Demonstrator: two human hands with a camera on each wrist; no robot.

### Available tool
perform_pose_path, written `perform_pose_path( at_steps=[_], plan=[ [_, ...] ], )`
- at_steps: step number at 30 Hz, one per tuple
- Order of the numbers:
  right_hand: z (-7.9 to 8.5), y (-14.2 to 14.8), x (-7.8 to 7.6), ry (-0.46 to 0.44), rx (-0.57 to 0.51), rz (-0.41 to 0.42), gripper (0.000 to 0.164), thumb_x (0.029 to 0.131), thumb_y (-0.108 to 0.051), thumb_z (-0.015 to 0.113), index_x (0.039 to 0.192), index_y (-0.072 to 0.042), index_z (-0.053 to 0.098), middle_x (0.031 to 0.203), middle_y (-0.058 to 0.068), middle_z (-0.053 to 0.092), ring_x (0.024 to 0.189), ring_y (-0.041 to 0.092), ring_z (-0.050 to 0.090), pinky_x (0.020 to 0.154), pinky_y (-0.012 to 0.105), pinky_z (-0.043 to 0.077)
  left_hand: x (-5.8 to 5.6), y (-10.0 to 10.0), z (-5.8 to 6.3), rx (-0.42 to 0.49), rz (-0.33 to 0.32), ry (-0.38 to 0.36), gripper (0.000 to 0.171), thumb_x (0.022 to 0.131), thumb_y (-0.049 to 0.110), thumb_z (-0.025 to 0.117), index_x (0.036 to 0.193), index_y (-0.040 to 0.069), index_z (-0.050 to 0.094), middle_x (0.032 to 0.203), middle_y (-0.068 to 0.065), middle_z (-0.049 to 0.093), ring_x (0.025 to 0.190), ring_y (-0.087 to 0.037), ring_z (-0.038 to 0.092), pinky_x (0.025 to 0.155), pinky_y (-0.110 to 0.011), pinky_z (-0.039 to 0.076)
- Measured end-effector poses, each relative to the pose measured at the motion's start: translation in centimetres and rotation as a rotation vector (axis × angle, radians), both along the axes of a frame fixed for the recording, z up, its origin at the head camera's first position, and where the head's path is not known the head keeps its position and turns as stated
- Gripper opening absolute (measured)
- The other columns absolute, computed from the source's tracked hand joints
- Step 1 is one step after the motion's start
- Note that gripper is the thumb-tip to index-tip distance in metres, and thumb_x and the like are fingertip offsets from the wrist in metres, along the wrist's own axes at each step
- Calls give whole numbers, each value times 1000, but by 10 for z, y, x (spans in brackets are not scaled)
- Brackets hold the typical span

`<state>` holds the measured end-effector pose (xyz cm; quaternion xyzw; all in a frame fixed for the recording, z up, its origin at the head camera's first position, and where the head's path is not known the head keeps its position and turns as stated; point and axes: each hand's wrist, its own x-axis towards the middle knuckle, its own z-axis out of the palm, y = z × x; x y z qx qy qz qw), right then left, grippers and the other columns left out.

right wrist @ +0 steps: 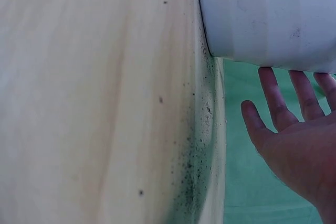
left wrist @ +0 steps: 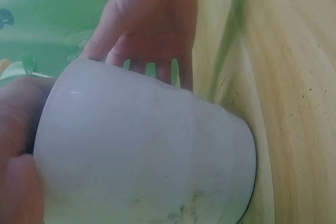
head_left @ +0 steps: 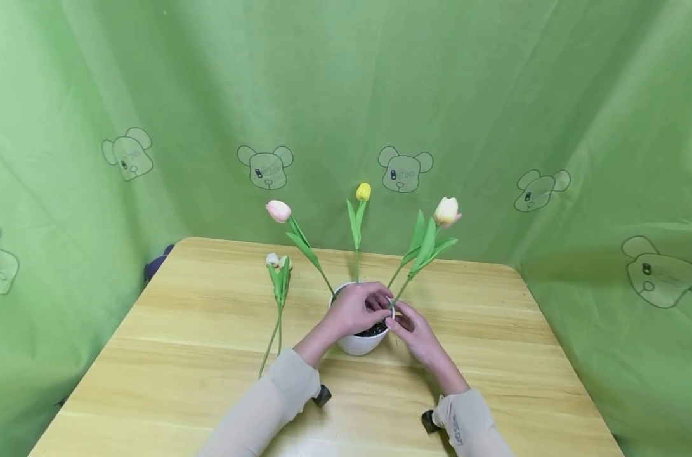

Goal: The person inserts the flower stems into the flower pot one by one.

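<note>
A white pot (head_left: pixel 360 345) with dark soil stands on the table. From it rise a pink tulip (head_left: pixel 278 211), a yellow tulip (head_left: pixel 363 192) and, leaning right, a cream tulip (head_left: pixel 446 210) with a pink bloom partly behind it. My left hand (head_left: pixel 354 310) reaches over the pot, thumb and fingers curled about the base of a right-hand stem; the exact contact is partly hidden. My right hand (head_left: pixel 417 333) is at the pot's right rim. In the right wrist view its fingers (right wrist: pixel 273 98) are extended towards the pot's side (right wrist: pixel 262 19).
Two pale tulips (head_left: pixel 280 279) lie on the wooden table (head_left: pixel 208 304) left of the pot. Dark crumbs (right wrist: pixel 191 174) are scattered beside the pot's base. A green curtain (head_left: pixel 334 95) with bear faces surrounds the table's back and sides.
</note>
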<state>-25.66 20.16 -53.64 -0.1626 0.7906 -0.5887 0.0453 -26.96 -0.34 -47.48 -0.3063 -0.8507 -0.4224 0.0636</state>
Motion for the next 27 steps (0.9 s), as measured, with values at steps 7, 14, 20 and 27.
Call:
perform_pose_path(
  at_steps=[7,14,20,27],
  plan=[
    [-2,0,0,0,-3,-2,55,104,-11,61,154,0,43,155,28,46,131,48,56,99,16,51,4,-9,8,212,-15,-102,28,93,13,78,118,6,71,103,-9,78,91,-17,74,80,-19,62],
    [-2,1,0,-10,12,-12,56,104,-12,61,155,-1,42,154,29,47,132,49,56,100,17,51,15,-33,25,322,-14,-147,29,94,15,76,122,7,71,110,-10,76,96,-17,73,84,-23,64],
    [0,0,0,-18,14,-18,58,103,-12,62,156,-1,41,155,30,45,132,50,55,101,18,52,28,-72,31,337,3,-141,27,94,16,76,119,7,72,110,-11,76,96,-19,72,82,-27,65],
    [-1,1,-1,-20,21,-15,58,103,-12,63,156,-1,41,155,30,46,133,50,55,107,30,54,37,-130,15,325,118,-183,28,94,14,76,120,8,72,109,-9,75,97,-20,70,84,-28,64]
  ],
)
